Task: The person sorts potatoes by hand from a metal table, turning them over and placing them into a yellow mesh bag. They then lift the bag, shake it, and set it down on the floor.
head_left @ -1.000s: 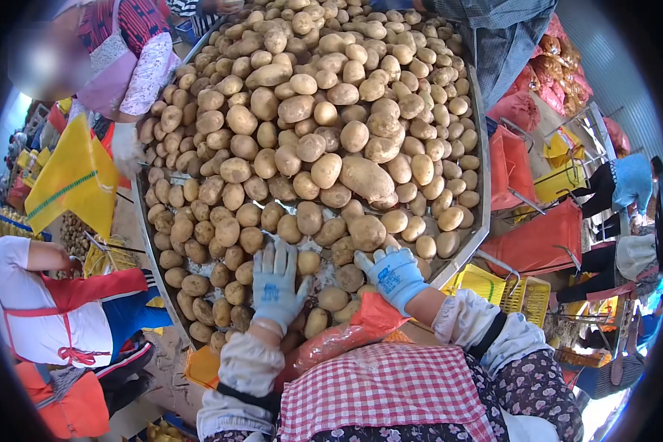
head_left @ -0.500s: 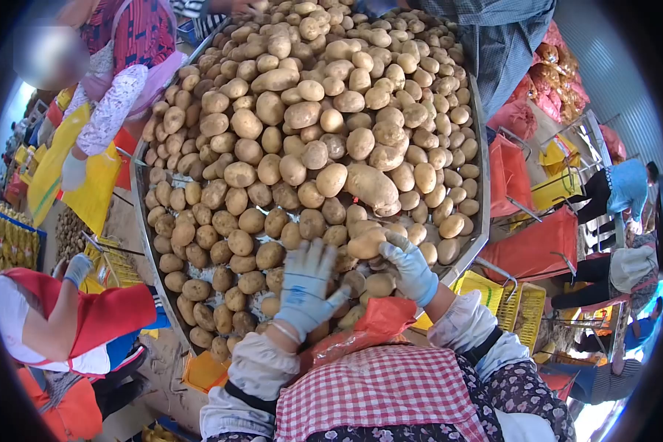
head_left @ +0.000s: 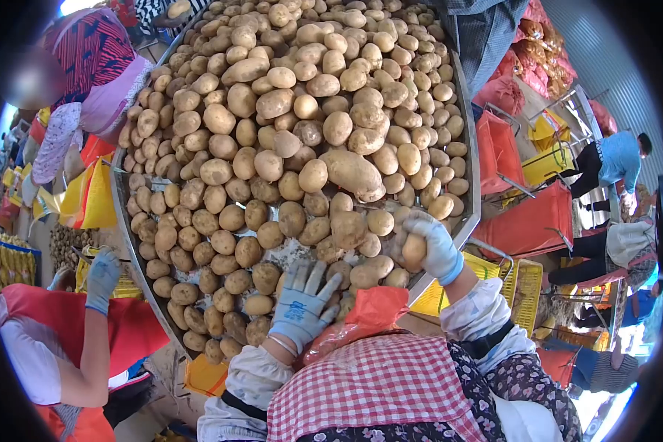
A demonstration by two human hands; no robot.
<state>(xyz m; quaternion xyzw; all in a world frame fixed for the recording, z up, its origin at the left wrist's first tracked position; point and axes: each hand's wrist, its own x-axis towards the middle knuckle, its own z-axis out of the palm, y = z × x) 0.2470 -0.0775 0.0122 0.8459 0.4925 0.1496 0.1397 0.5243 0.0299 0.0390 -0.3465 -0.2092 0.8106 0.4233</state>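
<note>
A big heap of potatoes [head_left: 353, 172] covers the metal-edged sorting table [head_left: 473, 177]. My left hand [head_left: 300, 306], in a pale blue-white glove, rests on the near potatoes with its fingers stretched out; I see nothing held in it. At the table's near right side, my right hand [head_left: 436, 249], gloved alike, grips a potato [head_left: 414, 251] between thumb and fingers, slightly blurred. Several potatoes lie between the two hands. An orange-red plastic bag [head_left: 379, 306] sits against the near edge, just above my checked apron [head_left: 368, 383].
Red-orange sacks [head_left: 534, 225] on frames and yellow crates [head_left: 527, 295] stand at the right. To the left are a co-worker's gloved hand [head_left: 103, 276] and yellow bags [head_left: 92, 195]. Filled net sacks [head_left: 534, 55] are stacked at the back right. Other people stand around.
My right hand has moved right and now grips a potato; my left hand stays low on the pile. The view has shifted slightly. The co-worker at left has raised a gloved hand.
</note>
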